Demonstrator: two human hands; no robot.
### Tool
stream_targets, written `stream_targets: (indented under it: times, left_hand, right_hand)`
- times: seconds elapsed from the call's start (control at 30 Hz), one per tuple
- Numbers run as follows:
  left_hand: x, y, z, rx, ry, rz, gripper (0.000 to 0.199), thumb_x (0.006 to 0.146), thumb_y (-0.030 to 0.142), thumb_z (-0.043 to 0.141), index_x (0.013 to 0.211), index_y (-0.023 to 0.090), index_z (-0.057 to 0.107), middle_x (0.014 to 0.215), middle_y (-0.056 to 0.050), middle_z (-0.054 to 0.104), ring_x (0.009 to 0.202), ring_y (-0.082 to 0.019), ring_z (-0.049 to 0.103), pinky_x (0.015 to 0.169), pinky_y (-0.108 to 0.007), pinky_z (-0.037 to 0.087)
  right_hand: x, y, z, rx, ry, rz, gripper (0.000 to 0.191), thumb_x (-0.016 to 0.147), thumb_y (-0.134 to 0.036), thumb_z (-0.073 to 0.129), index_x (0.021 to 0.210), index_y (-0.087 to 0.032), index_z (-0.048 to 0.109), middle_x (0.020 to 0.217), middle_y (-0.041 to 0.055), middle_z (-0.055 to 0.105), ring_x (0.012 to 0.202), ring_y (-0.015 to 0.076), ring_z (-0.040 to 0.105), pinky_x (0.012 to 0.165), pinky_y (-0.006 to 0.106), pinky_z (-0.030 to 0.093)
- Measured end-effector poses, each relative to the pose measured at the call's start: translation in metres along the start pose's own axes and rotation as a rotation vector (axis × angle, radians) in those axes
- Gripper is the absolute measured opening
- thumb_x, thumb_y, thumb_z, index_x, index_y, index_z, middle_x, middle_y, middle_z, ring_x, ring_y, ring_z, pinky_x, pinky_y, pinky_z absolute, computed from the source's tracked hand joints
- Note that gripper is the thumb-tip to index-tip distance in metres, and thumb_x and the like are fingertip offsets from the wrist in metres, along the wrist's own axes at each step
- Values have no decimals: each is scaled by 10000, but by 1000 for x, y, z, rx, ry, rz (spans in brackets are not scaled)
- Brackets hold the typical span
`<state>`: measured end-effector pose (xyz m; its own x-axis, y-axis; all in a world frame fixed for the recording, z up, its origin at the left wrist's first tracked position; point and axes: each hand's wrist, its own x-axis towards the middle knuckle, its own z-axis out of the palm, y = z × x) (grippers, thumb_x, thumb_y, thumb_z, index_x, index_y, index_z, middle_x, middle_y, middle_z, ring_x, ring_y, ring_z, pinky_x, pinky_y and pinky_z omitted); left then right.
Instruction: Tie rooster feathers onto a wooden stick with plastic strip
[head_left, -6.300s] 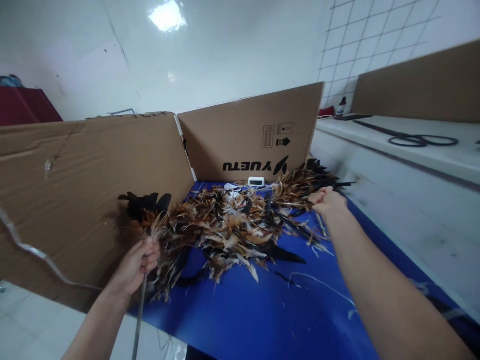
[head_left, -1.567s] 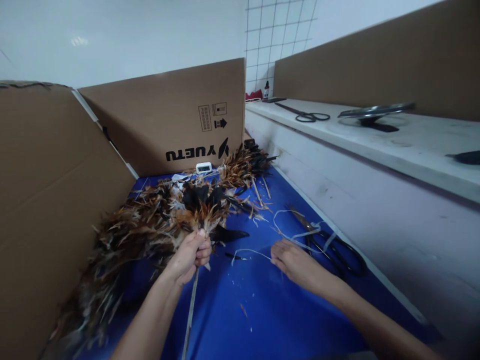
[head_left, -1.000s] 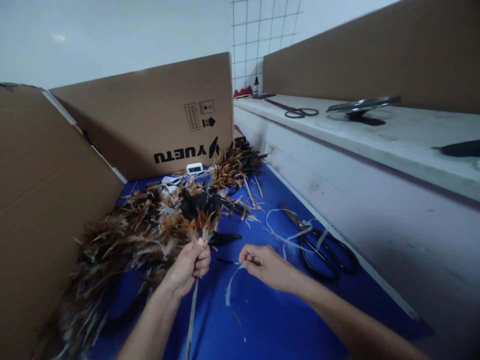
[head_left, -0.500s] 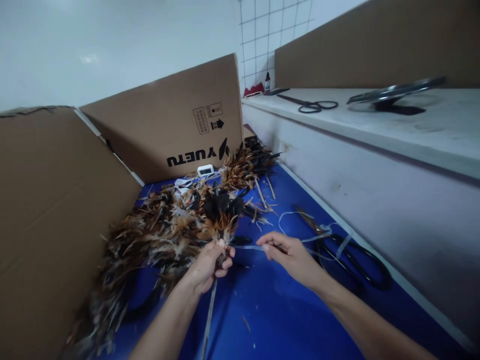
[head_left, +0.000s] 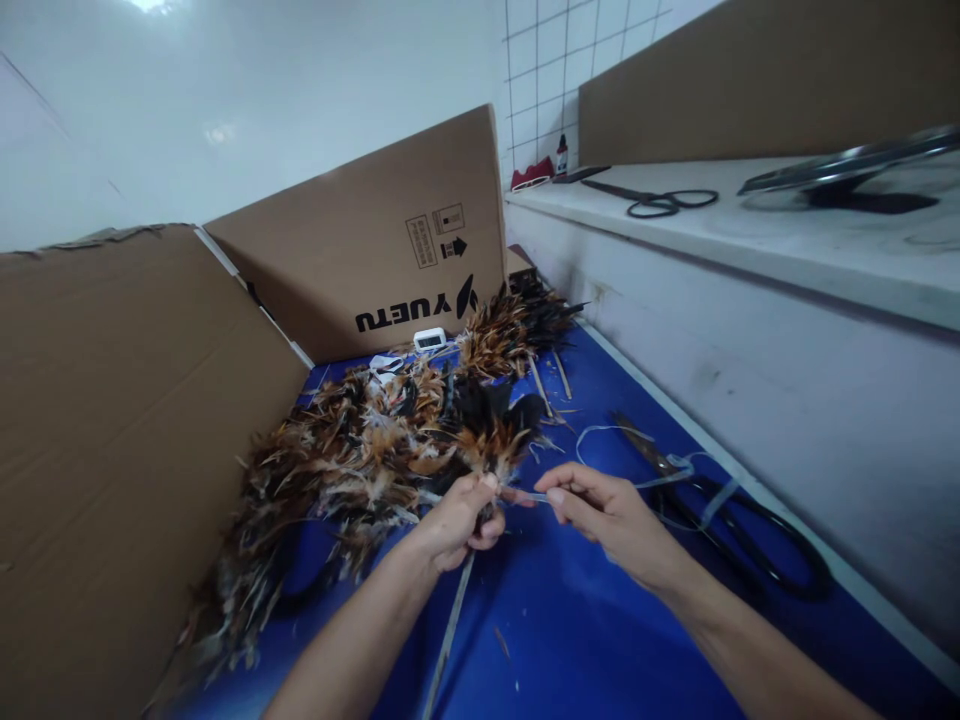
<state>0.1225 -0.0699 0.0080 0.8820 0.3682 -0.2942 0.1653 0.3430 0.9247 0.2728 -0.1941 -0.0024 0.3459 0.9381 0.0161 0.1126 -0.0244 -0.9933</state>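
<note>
My left hand is closed round the base of a feather bunch, brown low down and black at the tips. A thin stick runs down from under that hand toward the lower edge. My right hand pinches a clear plastic strip between thumb and fingers. The strip stretches taut to the left hand; its other part loops off to the right over large black-handled scissors. Where the strip meets the feathers is hidden by my left fingers.
Loose feathers heap on the blue surface at left. Behind are a feather bundle, a small white digital display and a cardboard box. On the right ledge lie more scissors and a phone-like device.
The view has shifted, so most things sit farther right. My left hand and the feather bunch have come closer to my right hand, shortening the strip between them.
</note>
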Motion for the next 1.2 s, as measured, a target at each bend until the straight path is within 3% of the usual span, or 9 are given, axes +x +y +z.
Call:
stream_targets:
  times: [0.17,0.33,1.0,1.2]
  left_hand:
    - [2,-10,3,-46,-51,-99,432,764,555,520,753,129,457,614,29,414,410,-7,242,356,-159,91]
    - [-4,-4,6,-35,-26,-195,421,738,535,566,760,187,330,660,53,376,423,5,256,364,-132,95]
    - [-17,6,2,198,18,-256,434,719,576,517,744,184,330,687,47,380,433,3,268,377,-141,122]
    - [-18,8,3,487,138,-257,366,797,545,423,800,186,350,683,49,383,466,-27,325,433,-161,270]
  right_hand:
    - [1,-4,-4,-7,52,-47,185,809,-348,528,885,-196,602,629,-30,511,530,83,433,464,203,326]
    - [0,-8,-4,-79,75,-96,183,794,-347,535,844,-196,626,614,-24,516,589,106,484,553,223,391]
    - [3,-2,-16,-79,204,-122,258,782,-422,548,886,-197,618,609,-12,515,560,116,467,491,221,358]
    - [-1,-2,-16,-360,139,-168,273,836,-406,479,983,-215,606,657,-6,544,580,128,506,550,249,411]
